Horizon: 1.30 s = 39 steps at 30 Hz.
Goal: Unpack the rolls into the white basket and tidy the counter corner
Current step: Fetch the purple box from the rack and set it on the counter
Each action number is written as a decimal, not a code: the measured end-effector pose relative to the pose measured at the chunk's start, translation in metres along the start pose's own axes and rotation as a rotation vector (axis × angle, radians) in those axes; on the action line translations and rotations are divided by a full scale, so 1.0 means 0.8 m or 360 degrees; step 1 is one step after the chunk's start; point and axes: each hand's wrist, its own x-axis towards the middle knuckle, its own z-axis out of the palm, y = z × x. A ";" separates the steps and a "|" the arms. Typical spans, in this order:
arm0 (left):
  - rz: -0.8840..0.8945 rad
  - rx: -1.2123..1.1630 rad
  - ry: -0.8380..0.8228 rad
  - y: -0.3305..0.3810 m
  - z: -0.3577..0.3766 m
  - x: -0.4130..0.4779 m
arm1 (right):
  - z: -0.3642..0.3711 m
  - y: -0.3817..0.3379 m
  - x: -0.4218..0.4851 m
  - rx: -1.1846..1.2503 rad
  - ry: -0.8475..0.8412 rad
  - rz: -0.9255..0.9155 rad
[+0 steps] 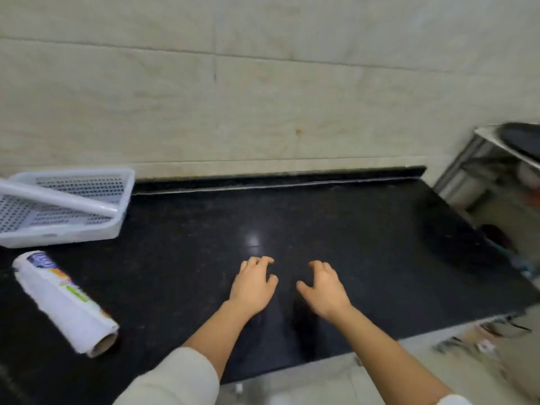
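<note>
A white perforated basket [118, 182] stands at the far left of the black counter [350, 229], against the wall. One plain white roll [58, 197] lies slanted across it, its end poking over the right rim. A second roll [62, 302], white with a coloured printed label and a cardboard core, lies on the counter in front of the basket. My left hand [253, 285] and right hand [324, 287] hover side by side over the counter's middle, palms down, fingers curled and apart, holding nothing.
A tiled wall [263, 97] runs behind the counter. At the right end a steel rack [482, 162] carries a dark pan. Below the counter's front edge, blurred clutter [479, 337] lies on a pale floor.
</note>
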 end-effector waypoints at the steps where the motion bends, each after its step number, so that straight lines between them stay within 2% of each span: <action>1: 0.0040 0.0020 -0.0032 0.037 0.019 0.006 | -0.026 0.034 -0.004 -0.0016 0.0024 0.0033; 7: 0.0306 0.0090 -0.0096 0.250 0.110 0.044 | -0.179 0.206 -0.025 -0.0093 0.0215 0.0193; 14: 0.0594 0.0183 -0.0109 0.440 0.153 0.106 | -0.325 0.318 0.001 -0.0036 0.0445 0.0270; 23: 0.0811 0.0177 -0.0006 0.621 0.216 0.263 | -0.501 0.449 0.109 -0.0212 0.0697 0.0170; 31: 0.0941 0.0056 -0.0077 0.790 0.303 0.401 | -0.659 0.572 0.221 -0.0248 0.0820 0.0310; 39: 0.0820 0.0057 -0.0015 0.869 0.377 0.479 | -0.759 0.670 0.314 -0.0307 0.0854 0.0379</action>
